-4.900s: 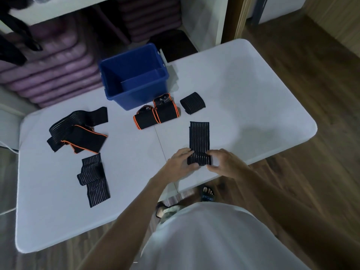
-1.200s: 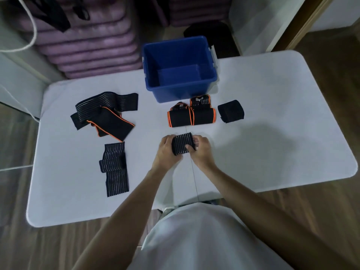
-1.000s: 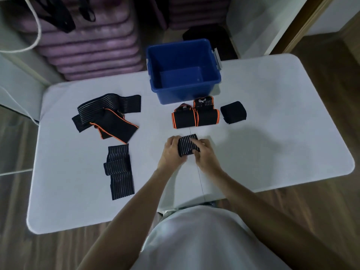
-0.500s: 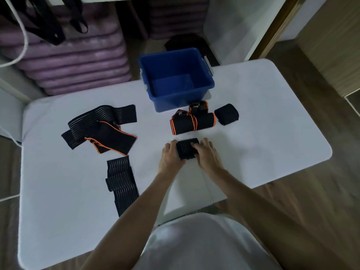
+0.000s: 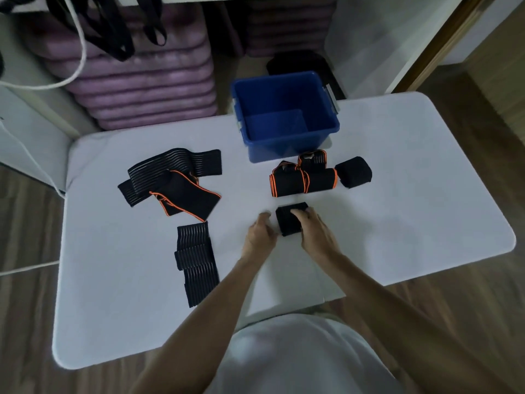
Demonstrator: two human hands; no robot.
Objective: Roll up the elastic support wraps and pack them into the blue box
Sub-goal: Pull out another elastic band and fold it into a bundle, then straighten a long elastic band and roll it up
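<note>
A rolled black ribbed wrap (image 5: 287, 221) lies on the white table (image 5: 412, 200) in front of me. My right hand (image 5: 316, 233) grips its right side, fingers curled over the top. My left hand (image 5: 260, 234) sits at the roll's left end with loosely curled fingers and does not clasp it. The blue box (image 5: 292, 147) stands empty at the table's far edge. Just in front of it lie two orange-trimmed rolls (image 5: 287, 184) (image 5: 321, 179) and a plain black roll (image 5: 353, 174).
Unrolled wraps lie at the left: a striped black one (image 5: 170, 169), an orange-trimmed one (image 5: 186, 199) on top of it, and a ribbed strip (image 5: 197, 263) nearer me. Purple mats (image 5: 142, 83) are stacked behind the table. Wooden floor surrounds it.
The flat strip has been rolled from its near end into a tight roll. In the last half second my left hand loosened from the roll's left end while my right hand kept hold.
</note>
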